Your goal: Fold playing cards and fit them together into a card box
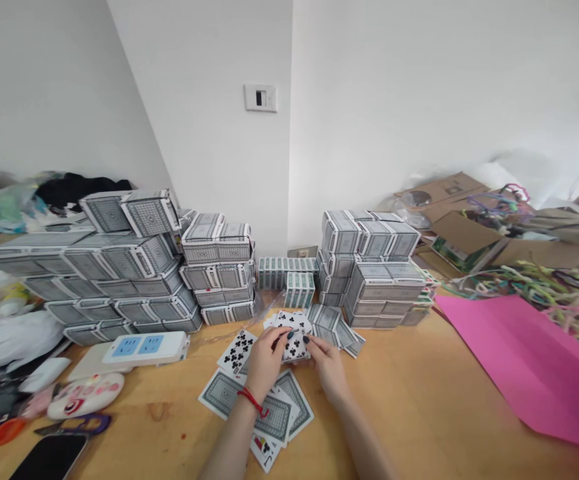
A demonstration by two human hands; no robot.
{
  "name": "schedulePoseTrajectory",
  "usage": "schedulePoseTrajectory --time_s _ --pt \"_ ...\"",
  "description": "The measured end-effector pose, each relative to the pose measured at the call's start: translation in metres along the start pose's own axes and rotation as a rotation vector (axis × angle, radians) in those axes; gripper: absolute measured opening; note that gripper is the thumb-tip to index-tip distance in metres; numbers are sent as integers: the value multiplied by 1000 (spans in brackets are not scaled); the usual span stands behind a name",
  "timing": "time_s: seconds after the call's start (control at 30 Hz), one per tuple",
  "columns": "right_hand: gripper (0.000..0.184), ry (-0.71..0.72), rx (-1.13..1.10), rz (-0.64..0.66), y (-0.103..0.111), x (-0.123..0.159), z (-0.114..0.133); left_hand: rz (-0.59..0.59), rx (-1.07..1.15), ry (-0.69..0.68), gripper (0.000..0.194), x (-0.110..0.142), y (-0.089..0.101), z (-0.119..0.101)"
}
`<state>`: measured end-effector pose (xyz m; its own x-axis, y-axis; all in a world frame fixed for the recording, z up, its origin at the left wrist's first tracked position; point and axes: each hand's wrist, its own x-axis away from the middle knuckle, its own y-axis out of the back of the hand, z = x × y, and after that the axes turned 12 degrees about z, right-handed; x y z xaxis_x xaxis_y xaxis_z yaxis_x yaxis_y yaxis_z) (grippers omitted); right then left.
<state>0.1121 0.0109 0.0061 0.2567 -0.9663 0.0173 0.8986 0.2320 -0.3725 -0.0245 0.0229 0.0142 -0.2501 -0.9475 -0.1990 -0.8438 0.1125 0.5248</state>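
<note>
Between my two hands is a playing card (296,345) with black clubs, face up. My left hand (268,357) pinches its left side, thumb and finger together. At its right edge are the closed fingertips of my right hand (327,365). Behind it more face-up club cards (289,321) lie spread on the wooden table. Face-down grey-patterned cards (326,323) overlap to the right. Under and beside my left wrist, which wears a red string bracelet (253,402), lie a ten of clubs (238,351) and several large face-down cards (276,417).
Stacked card-patterned blocks stand at the left (134,257), centre left (218,267) and right (384,287). Small green-and-white boxes (286,272) sit between them. A power strip (146,348), scissors (86,425) and phone (52,457) lie left; a pink sheet (524,367) and cardboard boxes (474,240) lie right.
</note>
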Motion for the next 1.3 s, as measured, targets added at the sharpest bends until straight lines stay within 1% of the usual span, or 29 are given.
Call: schedulePoseTrajectory --time_s 0.07,0.13,0.27,0.37,0.5,0.57,0.7,0.77,0.87,0.97,1.03,1.1,1.2,1.27,1.3 --pt "21 -20 -129 -29 -1 1 2 12 -23 14 23 1 -1 -1" --pt "21 -44 -235 -18 -5 3 4 20 -25 13 23 2 -2 -2" --pt "27 -142 -376 104 -13 4 4 15 15 -10 22 4 -3 -4" --pt "31 -179 -443 159 -13 4 3 8 37 -33 22 3 -3 -8" --pt "36 -214 -452 196 -11 3 6 -19 35 -95 21 2 -4 -13" --pt "37 -210 -464 202 -11 3 7 -43 41 -110 20 2 -4 -13" --pt "38 -210 -500 224 -11 3 6 -83 118 -62 17 3 -5 -9" --pt "39 -225 -485 209 -11 2 5 -69 152 -40 20 3 -4 -8" --pt "40 -241 -439 158 -10 2 3 -30 144 -79 25 2 -2 -11" --pt "39 -263 -435 147 -10 1 3 -30 114 -117 20 3 -2 -14" --pt "38 -276 -459 166 -10 2 4 -73 110 -104 16 3 -3 -13" --pt "38 -282 -465 186 -10 2 5 -140 136 -60 13 3 -4 -9" --pt "42 -282 -414 206 -10 2 7 -248 200 15 13 3 -3 -4" --pt "43 -249 -387 190 -9 2 8 -269 198 0 12 3 0 -4" --pt "42 -216 -379 165 -9 1 8 -256 177 -31 10 4 1 -6"
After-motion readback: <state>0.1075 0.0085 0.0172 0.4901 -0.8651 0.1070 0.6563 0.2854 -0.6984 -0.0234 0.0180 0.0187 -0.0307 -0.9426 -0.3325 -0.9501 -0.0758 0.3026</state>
